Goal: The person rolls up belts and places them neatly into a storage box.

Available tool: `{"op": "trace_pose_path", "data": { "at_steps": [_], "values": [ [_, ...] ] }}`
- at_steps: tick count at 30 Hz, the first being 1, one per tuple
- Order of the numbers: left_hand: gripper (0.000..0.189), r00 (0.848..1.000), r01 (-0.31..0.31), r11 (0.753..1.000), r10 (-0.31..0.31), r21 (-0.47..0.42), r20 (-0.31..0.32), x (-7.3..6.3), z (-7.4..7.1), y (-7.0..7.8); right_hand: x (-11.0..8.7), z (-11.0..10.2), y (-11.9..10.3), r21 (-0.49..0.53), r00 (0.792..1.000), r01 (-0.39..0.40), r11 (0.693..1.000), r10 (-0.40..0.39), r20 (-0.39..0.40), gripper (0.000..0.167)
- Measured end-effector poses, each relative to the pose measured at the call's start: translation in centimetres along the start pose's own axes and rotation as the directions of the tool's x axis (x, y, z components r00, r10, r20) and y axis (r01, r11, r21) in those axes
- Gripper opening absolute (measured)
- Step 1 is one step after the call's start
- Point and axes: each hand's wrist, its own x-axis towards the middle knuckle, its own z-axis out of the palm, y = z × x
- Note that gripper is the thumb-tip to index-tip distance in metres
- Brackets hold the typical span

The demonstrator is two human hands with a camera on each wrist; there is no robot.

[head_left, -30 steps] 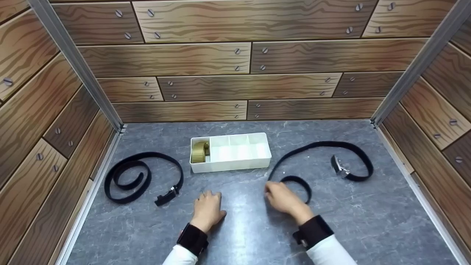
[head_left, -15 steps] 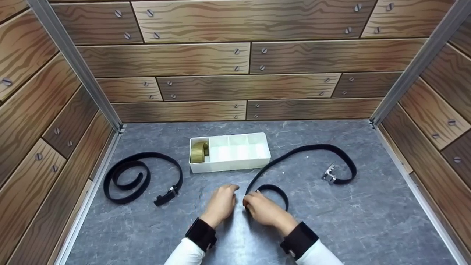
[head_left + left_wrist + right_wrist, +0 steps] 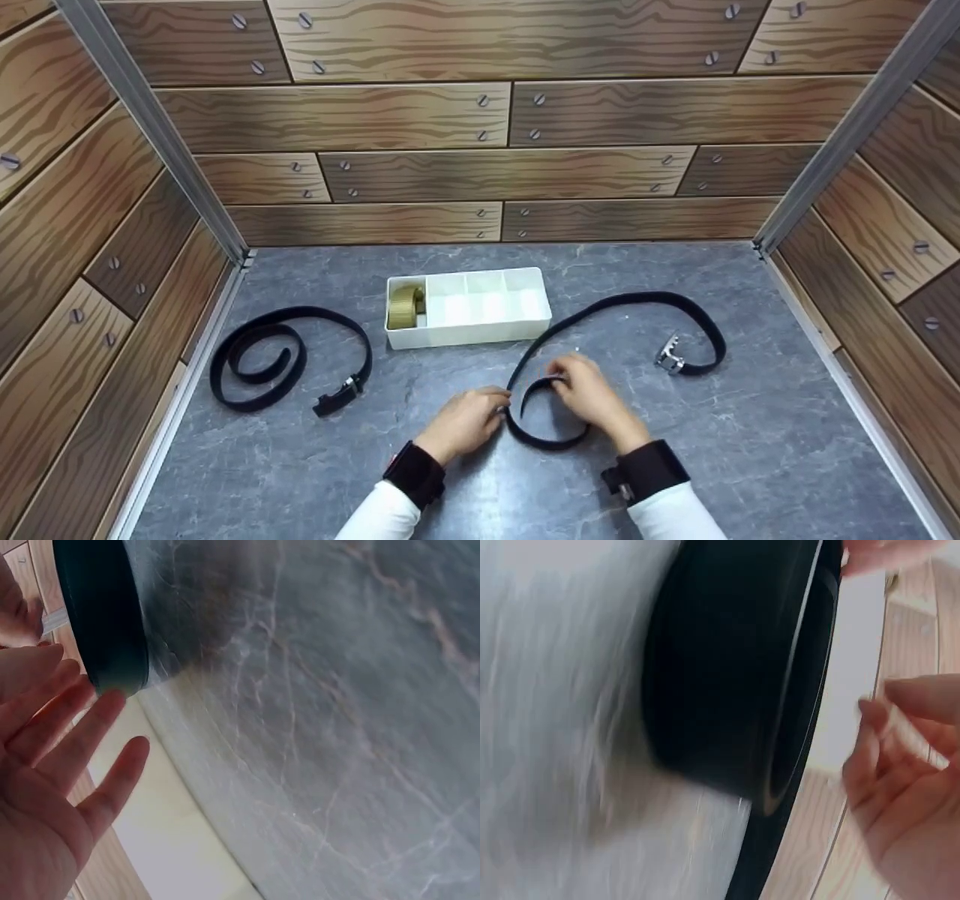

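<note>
A black belt (image 3: 551, 324) with a silver buckle (image 3: 670, 356) lies on the grey marbled surface, its plain end curled into a loose loop. My left hand (image 3: 465, 420) is at the left side of that loop. Its nearly straight fingertips meet the black strap (image 3: 105, 611) in the left wrist view. My right hand (image 3: 594, 397) is over the upper right of the loop, covering part of the strap. In the right wrist view its fingers (image 3: 866, 765) are loosely bent, with a gap between thumb and forefinger and the strap (image 3: 712, 667) standing apart from them.
A white compartment box (image 3: 480, 334) stands behind the hands, with a gold-coloured roll (image 3: 405, 307) in its left compartment. Left of it lies a second black belt (image 3: 259, 405), coiled, with its buckle (image 3: 349, 386). Wood-patterned walls (image 3: 480, 180) enclose the back and sides.
My right hand drew the belt leftward, and the buckle end shifted with it. Then the right hand moved right and up over the loop, while my left hand came rightward to the strap.
</note>
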Motion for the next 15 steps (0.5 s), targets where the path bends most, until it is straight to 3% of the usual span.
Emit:
{"op": "trace_pose_path", "data": {
  "at_steps": [3,5,10,15],
  "values": [
    [0.024,0.999,-0.027,0.997,0.029,0.073,-0.024,-0.1,-0.1,0.0,-0.3,-0.4,1.1,-0.156,0.995,-0.089,0.984,0.094,0.022,0.027],
    [0.024,0.999,-0.035,0.994,0.039,0.100,-0.036,-0.2,-0.1,0.0,-0.5,-0.3,1.6,-0.199,0.993,-0.096,0.975,0.109,0.055,0.027],
    [0.023,0.997,-0.010,0.994,0.018,0.111,-0.069,-0.2,0.0,0.1,-0.2,0.7,1.6,-0.160,0.996,0.001,0.987,0.013,0.083,0.023],
    [0.021,0.994,0.068,0.987,-0.053,0.147,-0.100,0.0,0.1,0.4,0.4,2.0,0.6,-0.123,0.991,0.087,0.989,-0.074,0.108,0.023]
  ]
}}
